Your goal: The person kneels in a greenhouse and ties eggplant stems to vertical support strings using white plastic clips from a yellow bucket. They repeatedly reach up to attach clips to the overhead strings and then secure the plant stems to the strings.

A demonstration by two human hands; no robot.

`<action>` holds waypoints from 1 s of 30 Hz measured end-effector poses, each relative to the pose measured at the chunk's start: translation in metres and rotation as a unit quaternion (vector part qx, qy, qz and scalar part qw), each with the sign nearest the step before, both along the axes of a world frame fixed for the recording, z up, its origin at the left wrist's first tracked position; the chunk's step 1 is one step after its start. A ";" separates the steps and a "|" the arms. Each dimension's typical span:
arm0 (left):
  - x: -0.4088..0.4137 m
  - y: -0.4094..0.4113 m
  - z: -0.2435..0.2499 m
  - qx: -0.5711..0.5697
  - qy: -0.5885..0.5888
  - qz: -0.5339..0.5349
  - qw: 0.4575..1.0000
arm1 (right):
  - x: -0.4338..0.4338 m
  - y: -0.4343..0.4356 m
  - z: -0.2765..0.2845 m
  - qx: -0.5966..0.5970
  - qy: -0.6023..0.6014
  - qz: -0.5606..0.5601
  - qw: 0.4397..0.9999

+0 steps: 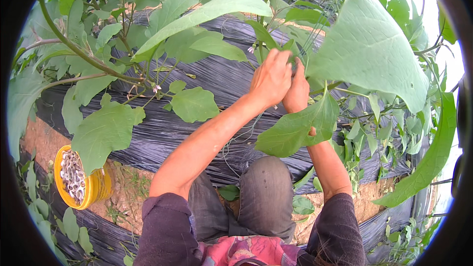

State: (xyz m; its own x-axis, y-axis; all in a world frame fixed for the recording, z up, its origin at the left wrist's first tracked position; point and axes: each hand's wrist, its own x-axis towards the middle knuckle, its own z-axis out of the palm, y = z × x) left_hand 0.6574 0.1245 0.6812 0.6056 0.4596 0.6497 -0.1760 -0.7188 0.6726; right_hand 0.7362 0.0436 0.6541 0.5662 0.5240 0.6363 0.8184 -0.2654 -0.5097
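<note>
My left hand [271,75] and my right hand [296,90] meet at an upright green plant stem [261,49], among leaves and thin green strings [308,42]. The left fingers are curled and slightly blurred; whether they pinch a string or the stem cannot be made out. The right hand is just beside them, its fingertips near the same spot, its grip partly hidden. A large eggplant leaf [369,48] spreads to the right of the hands, and another leaf [295,129] covers part of the right wrist. A small purple flower [251,49] hangs left of the stem.
Black plastic mulch film [177,133] covers the soil beds, with a bare soil strip [125,199] between. A yellow bucket [99,188] of small pale ring-shaped pieces [73,175] stands at the left. Leafy branches [88,57] reach in from the left. Loose string [227,155] lies on the film.
</note>
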 end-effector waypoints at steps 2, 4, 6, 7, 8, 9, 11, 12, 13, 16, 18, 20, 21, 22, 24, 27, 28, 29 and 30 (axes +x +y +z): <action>0.016 0.000 0.037 0.025 -0.097 0.023 0.995 | 0.018 0.007 0.009 0.005 -0.075 0.001 0.997; 0.049 0.003 0.058 -0.011 -0.095 0.055 0.994 | 0.043 0.010 0.009 -0.096 -0.044 -0.036 0.994; 0.063 0.020 0.075 -0.069 -0.065 0.031 0.995 | 0.025 0.019 0.034 -0.068 0.117 -0.010 0.991; 0.069 0.027 0.082 -0.114 -0.041 -0.020 0.992 | 0.014 0.019 0.051 -0.058 0.195 -0.003 0.979; 0.071 0.028 0.089 -0.158 -0.017 -0.077 0.984 | 0.004 0.013 0.070 -0.046 0.241 0.007 0.969; 0.072 0.028 0.094 -0.144 0.002 -0.090 0.986 | 0.012 0.013 0.067 -0.040 0.218 0.013 0.975; 0.068 0.028 0.103 -0.116 0.044 -0.118 0.985 | 0.035 0.010 0.056 -0.029 0.178 0.022 0.983; 0.066 0.031 0.106 -0.082 0.052 -0.103 0.990 | 0.040 0.009 0.054 -0.014 0.200 0.043 0.979; 0.066 0.036 0.105 -0.081 0.046 -0.110 0.990 | 0.040 0.009 0.054 -0.004 0.194 0.045 0.980; 0.062 0.048 0.103 -0.064 0.041 -0.097 0.992 | 0.034 0.013 0.055 0.028 0.162 0.049 0.985; 0.054 0.054 0.105 -0.037 0.059 -0.048 0.996 | 0.030 0.011 0.065 0.027 0.213 0.072 0.974; 0.048 0.062 0.101 -0.043 0.033 -0.047 0.997 | 0.030 0.016 0.069 0.050 0.262 0.096 0.959; 0.045 0.065 0.100 -0.046 0.020 -0.046 0.998 | 0.032 0.016 0.069 0.054 0.275 0.107 0.954; 0.044 0.065 0.099 -0.028 0.013 -0.034 0.999 | 0.034 0.016 0.069 0.057 0.288 0.116 0.949; 0.042 0.066 0.098 -0.019 0.014 -0.034 0.999 | 0.033 0.014 0.071 0.052 0.312 0.141 0.938; 0.041 0.070 0.095 -0.005 0.022 -0.003 1.000 | 0.021 0.022 0.079 0.069 0.318 0.178 0.929; 0.039 0.068 0.096 -0.002 0.026 0.008 1.000 | 0.021 0.024 0.077 0.089 0.311 0.191 0.927; 0.036 0.067 0.096 -0.019 0.036 0.005 0.999 | 0.022 0.027 0.076 0.089 0.311 0.189 0.927; 0.033 0.067 0.097 -0.036 0.047 0.002 0.998 | 0.024 0.031 0.074 0.090 0.312 0.189 0.927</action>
State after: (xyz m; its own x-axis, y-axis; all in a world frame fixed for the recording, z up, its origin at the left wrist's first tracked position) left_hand 0.6903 0.1915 0.7781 0.6601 0.5054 0.5558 -0.1069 -0.6692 0.7354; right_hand 0.7601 0.0750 0.7284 0.6511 0.6772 0.3427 0.3668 0.1145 -0.9232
